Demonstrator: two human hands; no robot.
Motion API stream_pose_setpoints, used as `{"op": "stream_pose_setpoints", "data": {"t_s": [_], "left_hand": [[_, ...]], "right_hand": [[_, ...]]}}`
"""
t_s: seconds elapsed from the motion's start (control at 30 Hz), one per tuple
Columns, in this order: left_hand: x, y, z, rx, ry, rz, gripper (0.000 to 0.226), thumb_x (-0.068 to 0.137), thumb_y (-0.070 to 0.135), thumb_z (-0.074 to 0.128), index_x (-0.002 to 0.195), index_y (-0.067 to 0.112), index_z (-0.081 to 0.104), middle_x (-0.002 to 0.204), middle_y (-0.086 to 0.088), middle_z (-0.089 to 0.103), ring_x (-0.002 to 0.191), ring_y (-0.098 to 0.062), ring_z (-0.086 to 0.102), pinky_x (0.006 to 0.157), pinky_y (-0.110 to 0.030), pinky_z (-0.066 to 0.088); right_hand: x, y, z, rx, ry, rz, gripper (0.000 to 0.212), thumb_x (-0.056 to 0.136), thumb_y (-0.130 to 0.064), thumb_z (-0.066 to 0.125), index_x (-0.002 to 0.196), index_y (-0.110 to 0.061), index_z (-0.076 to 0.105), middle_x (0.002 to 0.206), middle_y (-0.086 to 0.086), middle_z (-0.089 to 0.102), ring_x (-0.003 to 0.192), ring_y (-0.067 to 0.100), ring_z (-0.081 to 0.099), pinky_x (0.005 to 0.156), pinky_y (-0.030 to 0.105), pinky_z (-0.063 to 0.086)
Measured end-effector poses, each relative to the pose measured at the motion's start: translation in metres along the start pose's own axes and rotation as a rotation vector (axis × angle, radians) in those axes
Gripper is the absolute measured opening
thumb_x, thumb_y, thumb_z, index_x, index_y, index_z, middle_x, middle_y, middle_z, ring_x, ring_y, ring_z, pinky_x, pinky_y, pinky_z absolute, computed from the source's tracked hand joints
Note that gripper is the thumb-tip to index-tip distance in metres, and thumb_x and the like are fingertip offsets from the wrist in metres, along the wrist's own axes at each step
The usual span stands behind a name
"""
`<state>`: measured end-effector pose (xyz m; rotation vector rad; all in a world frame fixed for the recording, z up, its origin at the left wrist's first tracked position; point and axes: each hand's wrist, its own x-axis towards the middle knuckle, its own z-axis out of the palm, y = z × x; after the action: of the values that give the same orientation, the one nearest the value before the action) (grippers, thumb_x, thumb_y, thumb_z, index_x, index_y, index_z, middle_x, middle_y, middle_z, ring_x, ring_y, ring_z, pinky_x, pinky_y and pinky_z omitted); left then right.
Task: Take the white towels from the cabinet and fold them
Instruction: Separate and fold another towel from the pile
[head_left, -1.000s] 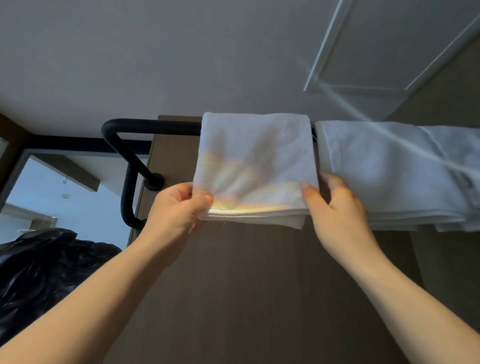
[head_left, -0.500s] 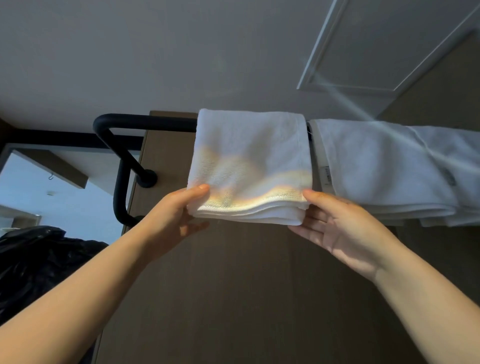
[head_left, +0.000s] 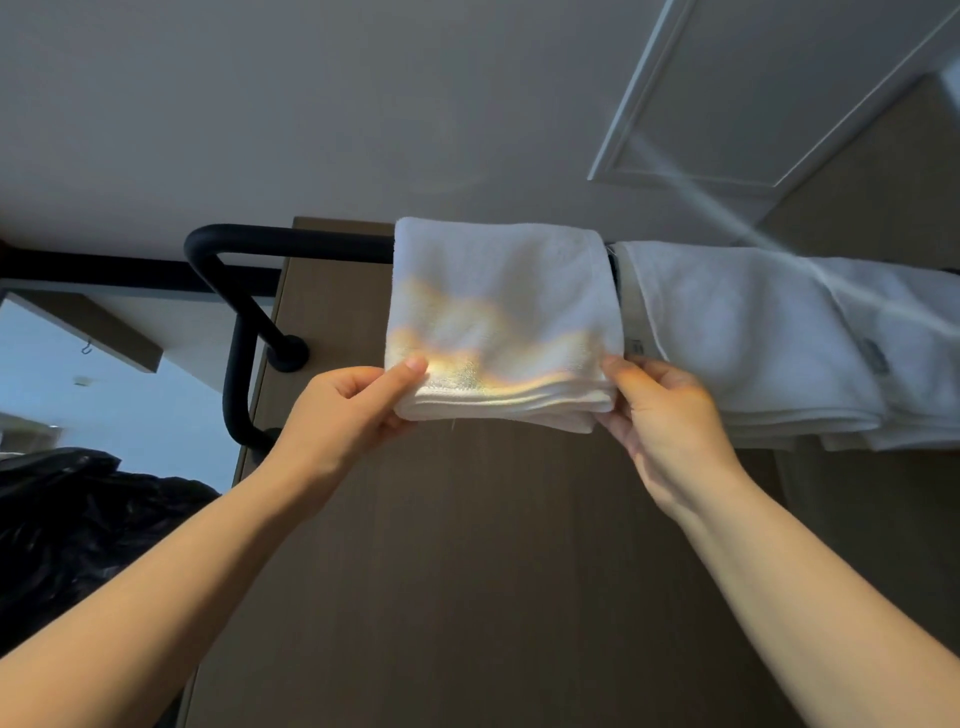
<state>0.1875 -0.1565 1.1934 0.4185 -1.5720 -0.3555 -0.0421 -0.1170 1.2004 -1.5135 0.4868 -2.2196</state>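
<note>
Towel (head_left: 498, 312) pinched by left hand (head_left: 343, 415), right hand (head_left: 670, 421) — nearby tag (head_left: 635, 345) unreadable.

dim room | warm rainbow glare patch on folded towel (head_left: 498, 322) | pale flare streak upper right | wide-angle edge bending

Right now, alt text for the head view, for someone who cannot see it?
A person's left hand and right hand pinch the lower corners of a folded white towel draped over a black rail. More white towels hang beside it to the right; a black plastic bag lies lower left.
</note>
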Motion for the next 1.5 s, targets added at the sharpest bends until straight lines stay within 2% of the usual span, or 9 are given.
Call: {"op": "stream_pose_setpoints", "data": {"t_s": [0.17, 0.3, 0.47, 0.6, 0.83, 1.0, 1.17, 1.3, 1.5], "left_hand": [[-0.001, 0.002, 0.001, -0.058, -0.005, 0.006, 0.089, 0.061, 0.064, 0.067, 0.098, -0.016, 0.060, 0.096, -0.034, 0.060, 0.080, -0.021, 0.063, 0.086, -0.039, 0.058], [-0.001, 0.001, 0.003, -0.066, 0.012, -0.004, 0.076, 0.071, 0.058, 0.065, 0.080, -0.016, 0.055, 0.069, -0.015, 0.056, 0.064, -0.014, 0.062, 0.096, -0.058, 0.048], [-0.001, 0.001, 0.004, -0.092, 0.021, -0.032, 0.082, 0.071, 0.058, 0.067, 0.094, -0.019, 0.056, 0.089, -0.036, 0.058, 0.076, -0.024, 0.058, 0.095, -0.057, 0.049], [-0.004, -0.011, 0.003, -0.119, -0.020, -0.065, 0.057, 0.091, 0.032, 0.061, 0.103, -0.023, 0.055, 0.090, -0.021, 0.055, 0.081, -0.026, 0.056, 0.074, -0.027, 0.060], [-0.005, -0.017, 0.004, -0.031, 0.068, 0.017, 0.044, 0.094, 0.027, 0.059, 0.095, -0.016, 0.062, 0.070, -0.016, 0.047, 0.061, -0.011, 0.051, 0.061, -0.017, 0.054], [-0.005, -0.020, 0.007, -0.045, 0.082, 0.009, 0.032, 0.093, 0.028, 0.061, 0.097, -0.002, 0.069, 0.084, -0.033, 0.055, 0.074, -0.024, 0.055, 0.080, -0.037, 0.059], [-0.002, -0.025, 0.011, -0.026, 0.109, 0.011, 0.028, 0.094, 0.023, 0.060, 0.096, -0.003, 0.069, 0.075, -0.015, 0.054, 0.068, -0.018, 0.052, 0.061, -0.019, 0.056], [0.001, -0.033, 0.009, -0.037, 0.094, -0.005, 0.031, 0.094, 0.025, 0.060, 0.098, -0.004, 0.067, 0.078, -0.017, 0.054, 0.070, -0.021, 0.054, 0.081, -0.042, 0.057], [0.001, -0.034, 0.007, -0.154, 0.040, -0.030, 0.017, 0.091, 0.028, 0.066, 0.091, 0.012, 0.073, 0.080, -0.016, 0.054, 0.074, -0.022, 0.055, 0.086, -0.042, 0.058]], "right_hand": [[-0.003, 0.004, -0.005, -0.035, 0.011, 0.023, 0.014, 0.096, -0.012, 0.058, 0.086, -0.014, 0.069, 0.084, 0.001, 0.073, 0.078, 0.010, 0.067, 0.090, 0.030, 0.051], [-0.005, 0.009, -0.009, 0.016, -0.003, 0.165, 0.017, 0.095, -0.025, 0.060, 0.108, -0.015, 0.068, 0.107, 0.003, 0.073, 0.105, 0.017, 0.065, 0.102, 0.040, 0.046], [-0.003, 0.007, -0.011, 0.233, -0.097, 0.392, 0.033, 0.095, -0.023, 0.059, 0.124, -0.007, 0.062, 0.119, 0.015, 0.068, 0.108, 0.027, 0.065, 0.086, 0.042, 0.056], [-0.005, 0.010, -0.012, 0.264, -0.075, 0.329, 0.017, 0.094, -0.015, 0.060, 0.109, -0.006, 0.065, 0.098, 0.011, 0.073, 0.084, 0.017, 0.070, 0.064, 0.026, 0.061], [-0.007, 0.022, -0.011, 0.172, -0.034, 0.236, 0.010, 0.095, -0.019, 0.061, 0.100, -0.013, 0.067, 0.101, 0.007, 0.074, 0.097, 0.018, 0.069, 0.082, 0.031, 0.058], [-0.003, 0.027, -0.011, 0.296, -0.124, 0.287, 0.026, 0.083, -0.025, 0.066, 0.107, -0.016, 0.067, 0.101, 0.005, 0.072, 0.105, 0.021, 0.066, 0.100, 0.044, 0.049], [-0.004, 0.033, -0.010, 0.292, -0.126, 0.161, 0.017, 0.089, -0.022, 0.062, 0.104, -0.017, 0.068, 0.102, 0.003, 0.075, 0.094, 0.014, 0.071, 0.086, 0.032, 0.055], [-0.003, 0.042, -0.010, 0.152, -0.024, 0.085, 0.014, 0.097, -0.018, 0.056, 0.099, -0.014, 0.069, 0.109, 0.008, 0.073, 0.104, 0.020, 0.068, 0.083, 0.027, 0.056], [0.006, 0.035, -0.004, 0.189, -0.161, 0.108, 0.014, 0.095, -0.017, 0.056, 0.102, -0.017, 0.069, 0.099, 0.002, 0.073, 0.094, 0.013, 0.069, 0.087, 0.032, 0.055]]}}
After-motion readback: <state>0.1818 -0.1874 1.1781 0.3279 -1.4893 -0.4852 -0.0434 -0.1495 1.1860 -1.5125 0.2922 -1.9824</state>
